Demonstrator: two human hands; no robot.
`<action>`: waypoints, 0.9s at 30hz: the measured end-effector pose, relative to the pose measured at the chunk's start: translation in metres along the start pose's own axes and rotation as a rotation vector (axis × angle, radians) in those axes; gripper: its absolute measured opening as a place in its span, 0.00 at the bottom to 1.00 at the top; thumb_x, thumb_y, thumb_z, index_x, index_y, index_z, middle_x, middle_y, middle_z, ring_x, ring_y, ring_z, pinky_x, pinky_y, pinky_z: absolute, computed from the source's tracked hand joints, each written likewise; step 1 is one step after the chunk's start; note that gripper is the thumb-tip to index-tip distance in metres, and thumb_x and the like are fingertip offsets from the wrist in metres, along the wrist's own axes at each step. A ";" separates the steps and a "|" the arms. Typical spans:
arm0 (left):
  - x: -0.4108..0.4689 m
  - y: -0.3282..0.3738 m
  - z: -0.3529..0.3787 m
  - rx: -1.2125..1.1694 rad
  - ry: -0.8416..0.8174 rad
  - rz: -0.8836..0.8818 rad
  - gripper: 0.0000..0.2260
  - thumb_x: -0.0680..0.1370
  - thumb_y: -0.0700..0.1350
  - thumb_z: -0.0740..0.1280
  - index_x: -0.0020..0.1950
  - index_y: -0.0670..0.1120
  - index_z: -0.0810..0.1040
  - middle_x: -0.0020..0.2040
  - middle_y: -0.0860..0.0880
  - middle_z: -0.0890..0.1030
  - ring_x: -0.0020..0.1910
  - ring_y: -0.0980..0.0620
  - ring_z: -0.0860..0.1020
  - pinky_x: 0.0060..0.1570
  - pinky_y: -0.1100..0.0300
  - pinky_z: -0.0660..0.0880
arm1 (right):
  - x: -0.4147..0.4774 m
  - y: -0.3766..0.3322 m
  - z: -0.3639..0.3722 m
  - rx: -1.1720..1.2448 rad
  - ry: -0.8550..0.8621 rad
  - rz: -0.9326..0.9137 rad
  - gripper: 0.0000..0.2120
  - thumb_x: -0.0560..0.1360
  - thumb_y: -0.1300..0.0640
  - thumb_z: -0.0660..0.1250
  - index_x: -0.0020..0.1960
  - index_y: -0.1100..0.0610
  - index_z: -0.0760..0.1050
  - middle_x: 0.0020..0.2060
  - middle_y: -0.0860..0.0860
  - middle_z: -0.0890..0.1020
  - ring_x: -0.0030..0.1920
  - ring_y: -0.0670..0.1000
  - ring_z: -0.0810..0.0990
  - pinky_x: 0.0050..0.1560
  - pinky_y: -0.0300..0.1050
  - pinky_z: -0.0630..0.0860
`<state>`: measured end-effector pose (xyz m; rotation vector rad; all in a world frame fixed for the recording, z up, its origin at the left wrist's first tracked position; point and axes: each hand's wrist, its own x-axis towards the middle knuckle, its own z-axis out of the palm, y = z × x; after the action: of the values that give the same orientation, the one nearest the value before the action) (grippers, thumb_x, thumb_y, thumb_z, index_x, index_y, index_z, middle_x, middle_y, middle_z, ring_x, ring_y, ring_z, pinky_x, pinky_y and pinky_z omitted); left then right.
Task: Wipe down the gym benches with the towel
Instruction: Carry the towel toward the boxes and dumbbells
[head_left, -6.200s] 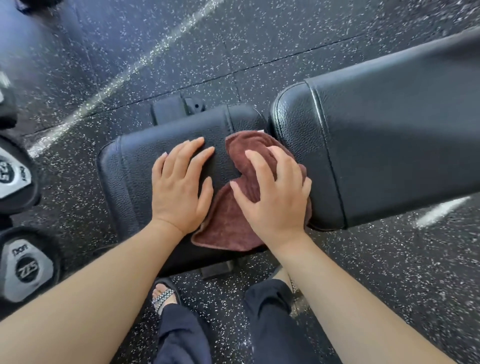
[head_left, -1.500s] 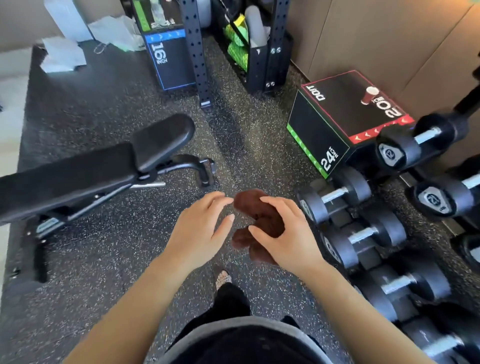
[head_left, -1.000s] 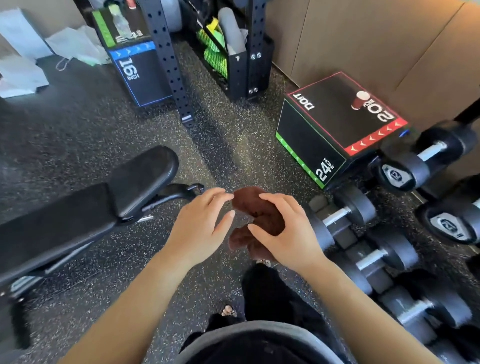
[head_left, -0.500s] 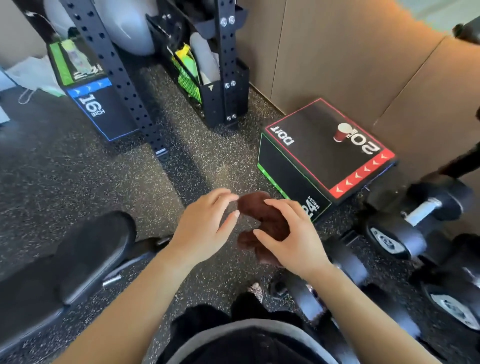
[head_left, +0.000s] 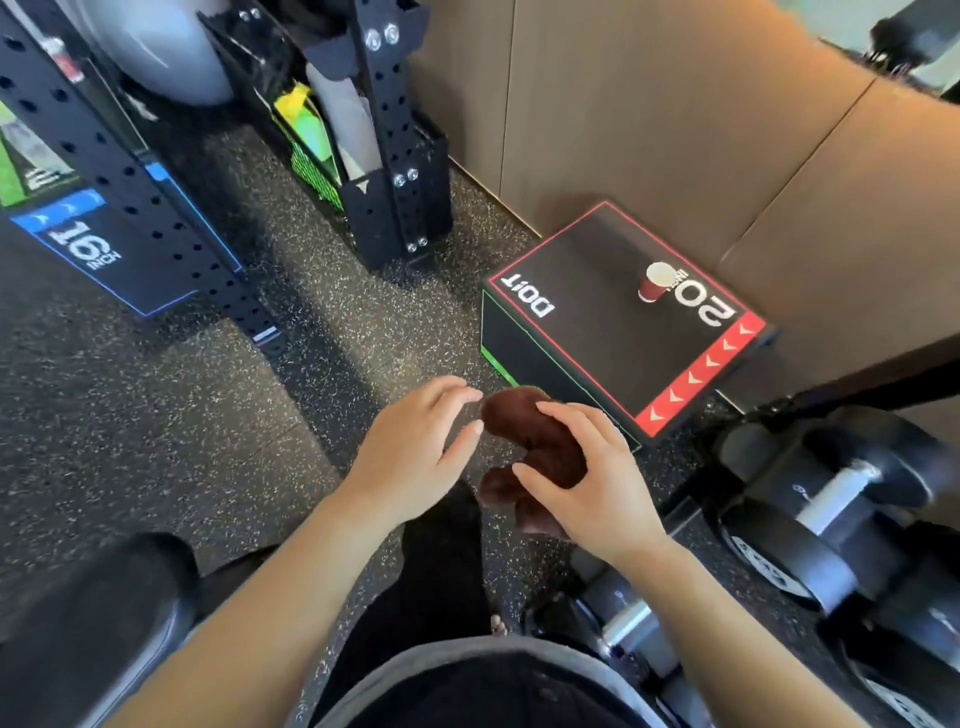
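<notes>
1. Change since the earlier frames: the towel (head_left: 524, 426) has left the bench pad, where both my hands pressed on it, and is now carried in the air in front of my waist; the bench (head_left: 98, 613) has slid to the lower left corner of the view
2. Right hand (head_left: 587, 483): fingers and thumb curled round the bunched brown towel, gripping it from the right; grip unchanged over the last three frames
3. Left hand (head_left: 410, 452): fingers loosely extended, holding nothing; the fingertips sit right at the towel's left end, and I cannot tell whether they touch it
4. Towel location: between my two hands, above the speckled floor (head_left: 130, 415), well apart from the bench, one lobe hanging below my right thumb
5. Surroundings: black plyo box (head_left: 597, 332) marked 20 ahead on the right, beside the brown wall panel, with a red paper cup (head_left: 655, 283) upright on its top; dumbbells (head_left: 831, 499) at right; black perforated rack (head_left: 384, 130) ahead; a second box (head_left: 104, 254) marked 16 inch at left
</notes>
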<state>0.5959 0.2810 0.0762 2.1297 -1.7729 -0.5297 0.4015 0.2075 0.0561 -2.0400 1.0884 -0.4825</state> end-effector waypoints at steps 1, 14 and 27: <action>0.017 -0.005 -0.002 -0.007 -0.002 0.006 0.18 0.81 0.53 0.55 0.69 0.49 0.69 0.69 0.54 0.68 0.66 0.56 0.68 0.60 0.60 0.64 | 0.016 0.002 0.000 -0.007 0.001 0.002 0.27 0.68 0.46 0.73 0.65 0.47 0.71 0.61 0.44 0.72 0.63 0.47 0.70 0.65 0.48 0.68; 0.240 -0.082 -0.061 0.028 -0.036 0.046 0.18 0.81 0.53 0.55 0.69 0.49 0.69 0.70 0.53 0.67 0.67 0.54 0.66 0.64 0.58 0.63 | 0.249 0.002 -0.003 -0.039 0.053 0.046 0.28 0.67 0.45 0.73 0.66 0.45 0.70 0.63 0.43 0.71 0.64 0.49 0.68 0.65 0.52 0.67; 0.367 -0.124 -0.060 0.027 -0.073 -0.043 0.19 0.81 0.53 0.54 0.69 0.48 0.69 0.70 0.51 0.68 0.68 0.53 0.67 0.65 0.54 0.65 | 0.394 0.034 -0.006 -0.056 -0.054 0.062 0.29 0.67 0.45 0.74 0.66 0.47 0.71 0.63 0.45 0.72 0.65 0.51 0.68 0.65 0.54 0.68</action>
<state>0.7908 -0.0569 0.0429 2.1980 -1.7859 -0.6049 0.6022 -0.1320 0.0255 -2.0496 1.1404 -0.3672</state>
